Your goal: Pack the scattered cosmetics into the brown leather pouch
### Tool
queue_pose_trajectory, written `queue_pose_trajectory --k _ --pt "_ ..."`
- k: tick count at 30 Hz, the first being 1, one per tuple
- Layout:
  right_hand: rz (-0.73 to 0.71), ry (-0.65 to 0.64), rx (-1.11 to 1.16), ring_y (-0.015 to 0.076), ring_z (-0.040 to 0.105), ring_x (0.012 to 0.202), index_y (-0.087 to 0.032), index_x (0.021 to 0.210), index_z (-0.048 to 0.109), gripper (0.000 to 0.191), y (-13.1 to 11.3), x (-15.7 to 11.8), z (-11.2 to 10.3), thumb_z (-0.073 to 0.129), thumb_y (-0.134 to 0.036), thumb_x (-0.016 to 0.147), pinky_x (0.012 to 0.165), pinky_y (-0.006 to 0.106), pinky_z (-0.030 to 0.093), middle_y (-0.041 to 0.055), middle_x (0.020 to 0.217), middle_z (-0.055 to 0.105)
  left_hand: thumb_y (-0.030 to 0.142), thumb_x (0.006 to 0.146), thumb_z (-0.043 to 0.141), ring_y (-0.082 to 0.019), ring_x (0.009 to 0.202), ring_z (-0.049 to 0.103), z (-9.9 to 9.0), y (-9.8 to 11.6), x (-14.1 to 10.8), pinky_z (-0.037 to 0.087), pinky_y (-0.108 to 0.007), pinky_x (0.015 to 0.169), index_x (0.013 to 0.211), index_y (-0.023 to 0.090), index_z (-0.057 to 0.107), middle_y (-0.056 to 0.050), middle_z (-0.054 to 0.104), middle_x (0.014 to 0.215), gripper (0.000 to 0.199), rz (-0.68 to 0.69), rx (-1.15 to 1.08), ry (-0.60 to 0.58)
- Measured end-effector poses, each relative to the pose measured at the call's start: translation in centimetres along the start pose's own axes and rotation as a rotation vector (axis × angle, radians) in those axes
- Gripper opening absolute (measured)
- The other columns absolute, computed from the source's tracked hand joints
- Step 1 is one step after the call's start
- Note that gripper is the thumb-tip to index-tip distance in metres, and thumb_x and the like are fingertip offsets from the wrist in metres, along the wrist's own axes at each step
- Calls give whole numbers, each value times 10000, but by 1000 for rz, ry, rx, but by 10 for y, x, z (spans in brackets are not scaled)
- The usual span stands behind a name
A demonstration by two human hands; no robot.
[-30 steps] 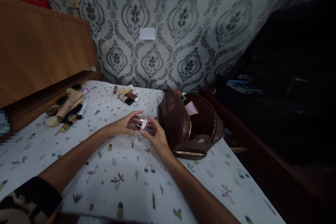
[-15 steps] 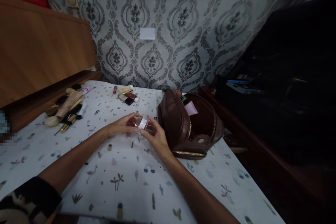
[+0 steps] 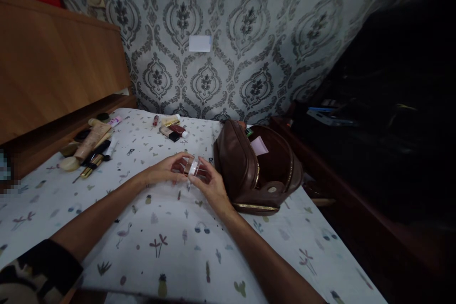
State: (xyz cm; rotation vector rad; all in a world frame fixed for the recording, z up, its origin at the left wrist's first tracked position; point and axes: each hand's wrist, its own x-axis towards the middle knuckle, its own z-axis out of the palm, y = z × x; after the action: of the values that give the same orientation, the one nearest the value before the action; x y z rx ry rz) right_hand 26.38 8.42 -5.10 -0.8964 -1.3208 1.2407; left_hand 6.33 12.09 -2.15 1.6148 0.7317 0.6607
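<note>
Between my two hands is a small clear container with a white band, its exact kind too small to make out. My left hand grips its left side, thumb below and fingers above. On the other side my right hand pinches it the same way. Just right of my right hand stands a brown leather cosmetic bag, unzipped and gaping. A pale pink tube sticks up inside it.
A patterned white sheet covers the surface. Makeup tubes and brushes lie in a pile at left. Several small cosmetics lie near the wall. A wooden panel borders the left, a dark ledge the right.
The clear container has turned slightly between my fingers. Both hands stay in almost the same place, and the bag and the cosmetics have not moved.
</note>
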Motion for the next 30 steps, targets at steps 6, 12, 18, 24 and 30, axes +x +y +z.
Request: queue_pose_trajectory --k 6,12,18,24,30 --pt "21 5 11 241 662 959 -199 1288 619 668 -4 -2 1 790 -500 718 796 357 551 88 1090 700 325 721 815 -239 1136 568 4 4 0 520 -299 813 1372 262 477 -73 583 1258 736 22 68 33" --pt "154 -7 176 189 638 795 -189 1130 695 555 -5 -3 3 724 -599 757 634 282 522 63 936 703 287 713 813 -271 1277 477 7 11 -2 518 -335 875 1396 328 489 -66 442 1463 757 44 99 7" --pt "172 44 281 198 654 847 -208 1100 697 537 -6 -5 7 753 -595 731 653 283 525 65 969 718 430 723 809 -280 1289 468 11 9 -3 481 -381 944 1515 330 275 -112 418 1444 960 36 77 72" --pt "138 38 174 226 655 954 -215 1209 652 604 -6 -5 5 781 -542 718 698 298 539 81 1040 716 516 849 671 -244 1132 545 16 6 -4 457 -359 952 1438 261 402 -72 589 1212 695 74 181 80" --pt "143 15 160 210 652 901 -193 1215 642 621 -3 -4 4 760 -564 732 690 292 530 76 1013 699 445 777 767 -244 1125 562 18 7 -2 496 -339 909 1397 273 451 -71 557 1284 717 63 141 83"
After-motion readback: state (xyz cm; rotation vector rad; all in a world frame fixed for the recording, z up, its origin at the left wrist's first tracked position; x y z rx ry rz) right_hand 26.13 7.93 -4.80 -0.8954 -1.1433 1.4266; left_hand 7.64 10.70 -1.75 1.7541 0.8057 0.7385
